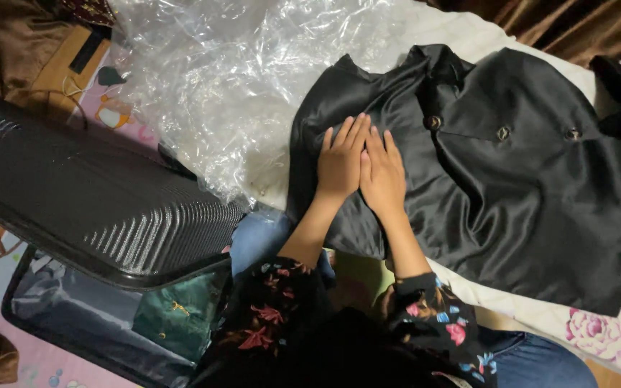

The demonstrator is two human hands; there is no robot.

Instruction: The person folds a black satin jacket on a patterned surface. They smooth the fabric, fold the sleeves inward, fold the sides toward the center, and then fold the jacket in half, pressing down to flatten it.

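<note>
Black satin jacket (512, 187) spread on the bed (468, 36) | left hand (341, 162) and right hand (384, 176) side by side, fingers flat, gripping nothing | open suitcase (95, 194) nearby

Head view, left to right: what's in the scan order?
Open black ribbed hard-shell suitcase → crumpled clear plastic sheet → left hand → right hand, both flat on the black satin buttoned garment.

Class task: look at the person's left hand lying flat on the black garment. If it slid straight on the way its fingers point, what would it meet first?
The left hand points up-right across the black satin garment. It would probably cross more cloth, then reach the garment's upper edge and the clear plastic sheet beyond it.
</note>
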